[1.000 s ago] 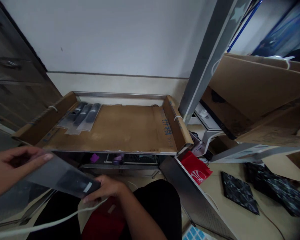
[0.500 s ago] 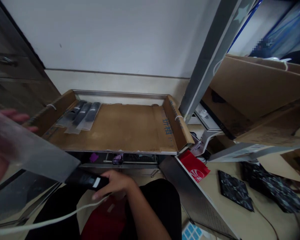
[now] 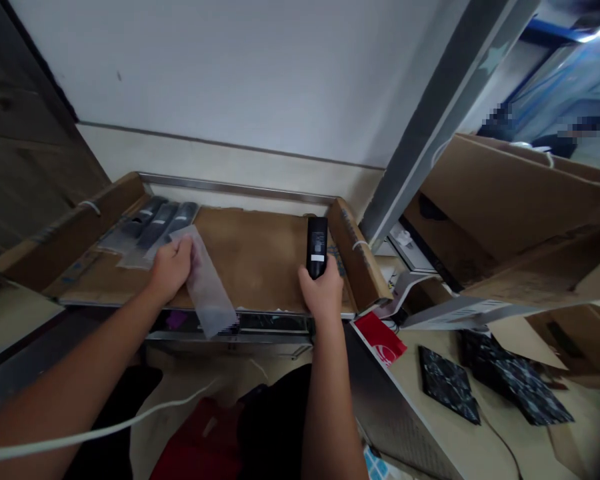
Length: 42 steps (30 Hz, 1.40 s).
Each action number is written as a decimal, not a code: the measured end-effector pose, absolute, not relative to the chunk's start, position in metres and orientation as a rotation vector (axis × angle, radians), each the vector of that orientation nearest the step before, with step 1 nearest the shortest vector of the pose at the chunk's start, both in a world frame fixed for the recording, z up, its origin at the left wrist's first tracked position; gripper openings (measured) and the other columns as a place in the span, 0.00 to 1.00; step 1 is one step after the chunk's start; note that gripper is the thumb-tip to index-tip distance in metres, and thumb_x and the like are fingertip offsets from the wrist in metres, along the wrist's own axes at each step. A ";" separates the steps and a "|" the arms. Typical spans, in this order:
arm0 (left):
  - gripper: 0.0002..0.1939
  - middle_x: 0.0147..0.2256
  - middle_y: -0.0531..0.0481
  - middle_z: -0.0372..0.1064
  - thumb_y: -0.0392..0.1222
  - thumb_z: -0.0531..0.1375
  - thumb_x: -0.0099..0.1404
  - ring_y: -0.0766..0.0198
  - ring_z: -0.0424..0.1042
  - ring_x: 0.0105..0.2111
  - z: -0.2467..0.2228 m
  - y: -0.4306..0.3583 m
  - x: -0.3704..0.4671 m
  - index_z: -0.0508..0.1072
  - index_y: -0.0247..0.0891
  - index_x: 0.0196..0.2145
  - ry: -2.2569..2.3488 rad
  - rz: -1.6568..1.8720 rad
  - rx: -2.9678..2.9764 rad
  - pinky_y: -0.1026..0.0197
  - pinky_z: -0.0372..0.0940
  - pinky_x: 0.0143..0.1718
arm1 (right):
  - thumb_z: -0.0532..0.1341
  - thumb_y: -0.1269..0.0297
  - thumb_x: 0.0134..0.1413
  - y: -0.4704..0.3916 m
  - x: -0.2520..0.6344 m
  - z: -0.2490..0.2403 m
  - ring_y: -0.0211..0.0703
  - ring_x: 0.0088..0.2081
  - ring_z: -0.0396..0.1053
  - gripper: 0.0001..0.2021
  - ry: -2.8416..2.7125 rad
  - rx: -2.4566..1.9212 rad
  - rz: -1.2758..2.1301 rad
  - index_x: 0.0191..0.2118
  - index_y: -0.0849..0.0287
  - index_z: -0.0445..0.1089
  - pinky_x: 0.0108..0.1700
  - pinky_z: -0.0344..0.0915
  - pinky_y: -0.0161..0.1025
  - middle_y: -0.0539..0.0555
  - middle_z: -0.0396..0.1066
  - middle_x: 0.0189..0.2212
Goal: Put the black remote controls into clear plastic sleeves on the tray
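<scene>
My right hand (image 3: 323, 287) grips the lower end of a black oblong device (image 3: 317, 233) with a small white label, its far end pointing away over the right side of the cardboard-lined tray (image 3: 260, 260). Between the thumb and fingers of my left hand (image 3: 173, 267) is one end of a frosted plastic sleeve (image 3: 210, 287). The sleeve looks flat and hangs past the tray's front edge. Beyond my left hand, several black devices in frosted sleeves (image 3: 163, 223) lie side by side at the tray's left.
Cardboard walls (image 3: 357, 253) edge the tray. A grey post (image 3: 440, 107) and a large cardboard box (image 3: 520, 207) stand to the right. Below them are a red bag (image 3: 380, 339) and dark patterned packs (image 3: 450, 383). A white cable (image 3: 130, 420) crosses low in front of me.
The device has come out of the sleeve; my right hand has carried it up and right over the tray. My left hand has moved right with the sleeve, in front of the bagged devices.
</scene>
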<state>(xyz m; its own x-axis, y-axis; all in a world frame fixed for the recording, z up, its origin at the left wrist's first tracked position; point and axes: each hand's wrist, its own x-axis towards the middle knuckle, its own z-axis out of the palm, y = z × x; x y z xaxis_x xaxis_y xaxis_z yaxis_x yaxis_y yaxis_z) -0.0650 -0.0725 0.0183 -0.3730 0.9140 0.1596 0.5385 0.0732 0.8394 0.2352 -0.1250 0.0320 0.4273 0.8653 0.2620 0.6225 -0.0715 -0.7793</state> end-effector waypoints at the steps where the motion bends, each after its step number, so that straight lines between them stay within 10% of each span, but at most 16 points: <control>1: 0.25 0.18 0.53 0.58 0.55 0.51 0.71 0.63 0.61 0.23 0.017 -0.071 -0.065 0.65 0.39 0.20 1.966 1.188 1.488 0.61 0.55 0.25 | 0.63 0.57 0.53 -0.119 0.237 0.029 0.51 0.35 0.72 0.22 -1.293 -1.851 0.270 0.52 0.58 0.68 0.37 0.65 0.41 0.56 0.74 0.34; 6: 0.24 0.18 0.54 0.59 0.54 0.53 0.68 0.64 0.60 0.21 0.021 -0.065 -0.070 0.64 0.40 0.19 1.978 1.186 1.507 0.61 0.52 0.24 | 0.61 0.64 0.56 -0.095 0.248 0.020 0.55 0.43 0.73 0.30 -1.441 -2.012 0.087 0.65 0.60 0.59 0.44 0.66 0.44 0.63 0.73 0.47; 18: 0.21 0.18 0.55 0.61 0.54 0.56 0.67 0.66 0.60 0.20 0.023 -0.058 -0.064 0.68 0.38 0.22 1.941 1.169 1.502 0.62 0.53 0.22 | 0.57 0.73 0.56 -0.090 0.255 0.008 0.59 0.60 0.61 0.21 -1.360 -1.922 -0.148 0.56 0.63 0.71 0.58 0.62 0.51 0.69 0.57 0.63; 42: 0.19 0.19 0.53 0.63 0.53 0.56 0.63 0.65 0.60 0.20 0.020 -0.059 -0.063 0.68 0.41 0.21 1.900 1.177 1.493 0.62 0.53 0.22 | 0.47 0.79 0.58 -0.077 0.246 0.018 0.63 0.48 0.62 0.22 -1.472 -2.122 -0.144 0.42 0.68 0.80 0.43 0.65 0.52 0.72 0.65 0.44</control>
